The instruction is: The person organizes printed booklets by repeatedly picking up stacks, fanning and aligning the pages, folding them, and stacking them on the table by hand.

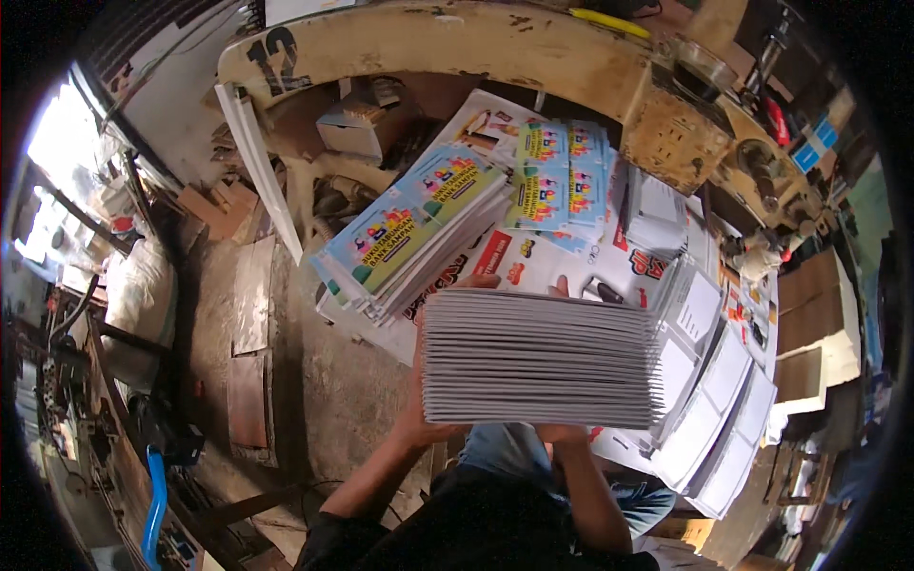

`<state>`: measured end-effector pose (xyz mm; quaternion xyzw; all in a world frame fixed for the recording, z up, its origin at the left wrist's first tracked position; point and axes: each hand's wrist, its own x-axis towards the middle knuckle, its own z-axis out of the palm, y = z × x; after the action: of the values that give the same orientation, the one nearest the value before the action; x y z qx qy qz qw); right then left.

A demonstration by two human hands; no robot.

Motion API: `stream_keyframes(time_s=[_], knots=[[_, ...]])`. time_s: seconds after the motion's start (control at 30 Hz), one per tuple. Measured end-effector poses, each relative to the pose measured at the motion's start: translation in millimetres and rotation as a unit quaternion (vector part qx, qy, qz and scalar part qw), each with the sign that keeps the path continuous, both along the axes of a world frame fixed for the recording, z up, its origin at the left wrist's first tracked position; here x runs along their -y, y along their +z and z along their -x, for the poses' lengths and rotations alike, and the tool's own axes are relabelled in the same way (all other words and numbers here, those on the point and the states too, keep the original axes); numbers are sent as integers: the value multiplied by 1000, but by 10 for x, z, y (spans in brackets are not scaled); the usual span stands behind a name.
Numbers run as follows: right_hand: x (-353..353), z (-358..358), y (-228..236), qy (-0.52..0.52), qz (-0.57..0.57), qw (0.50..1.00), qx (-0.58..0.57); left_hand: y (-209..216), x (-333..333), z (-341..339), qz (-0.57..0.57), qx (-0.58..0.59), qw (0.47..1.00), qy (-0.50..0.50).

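In front of my lap I hold a thick stack of thin booklets, its layered pale grey edges facing up at me. My left hand is closed around the stack's left side, and some fingertips show at its far edge. My right hand grips the near edge, with one finger showing beyond the far side; the rest is hidden under the stack. Just past it on the work table lies a pile of printed covers, blue and green with cartoon figures. More printed covers lie to the right of that pile.
Printed sheets cover the table. Fanned white page stacks lie at right. A curved cream machine arm spans the far side, with a worn boxy head. A blue pipe stands at lower left.
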<state>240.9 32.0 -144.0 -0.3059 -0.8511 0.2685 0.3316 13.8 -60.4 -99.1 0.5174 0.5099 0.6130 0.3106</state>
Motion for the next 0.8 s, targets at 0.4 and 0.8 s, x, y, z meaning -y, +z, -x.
stream_keyframes(time_s=[0.4,0.8], knots=[[30,-62,117,-36,65,996,-56,-333,-119,11,-25,-34,998,43],[86,244,1195,-32,152,984,-83,723,-649,11,28,273,908,318]])
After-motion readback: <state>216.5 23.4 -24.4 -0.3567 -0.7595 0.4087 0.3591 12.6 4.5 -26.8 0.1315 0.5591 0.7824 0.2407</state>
